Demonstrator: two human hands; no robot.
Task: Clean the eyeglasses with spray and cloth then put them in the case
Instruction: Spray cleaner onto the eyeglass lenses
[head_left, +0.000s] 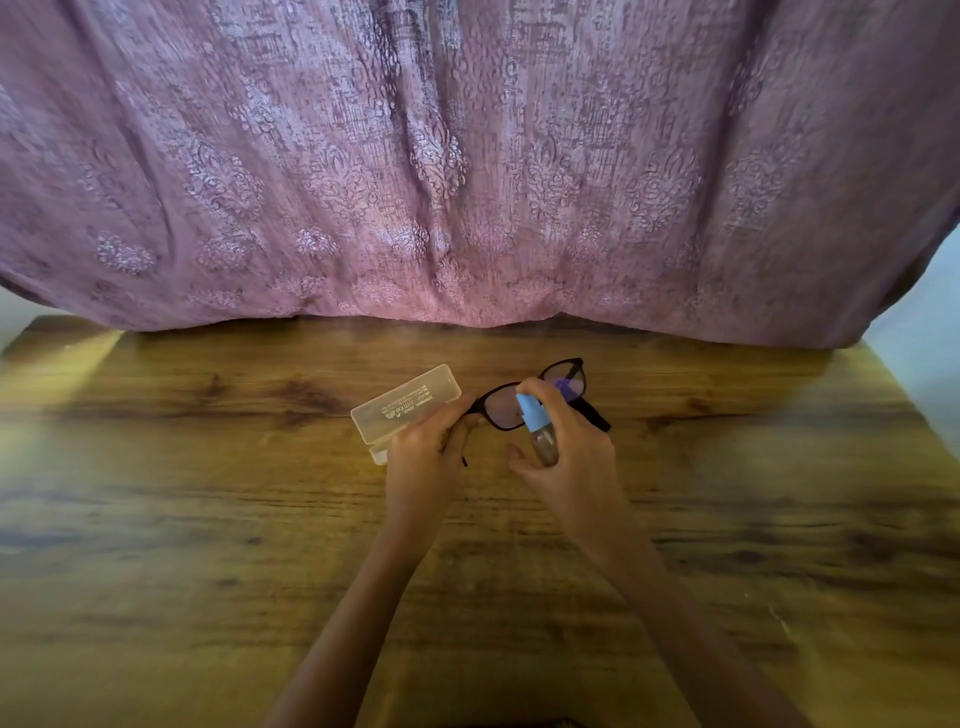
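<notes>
Black-framed eyeglasses (504, 410) are held above the wooden table (208, 519). My left hand (423, 452) grips them at their left hinge, one temple hanging below the fingers. My right hand (566, 457) is wrapped round a small clear spray bottle (540, 434) with a light blue nozzle, index finger on top, nozzle pointing at the near lens. A translucent glasses case (405, 410) lies shut on the table just left of my left hand. A dark strip, maybe cloth or the other temple, shows behind my right hand (597, 418); I cannot tell which.
A mauve patterned curtain (467, 182) hangs along the table's far edge. The table's right edge runs diagonally at the far right.
</notes>
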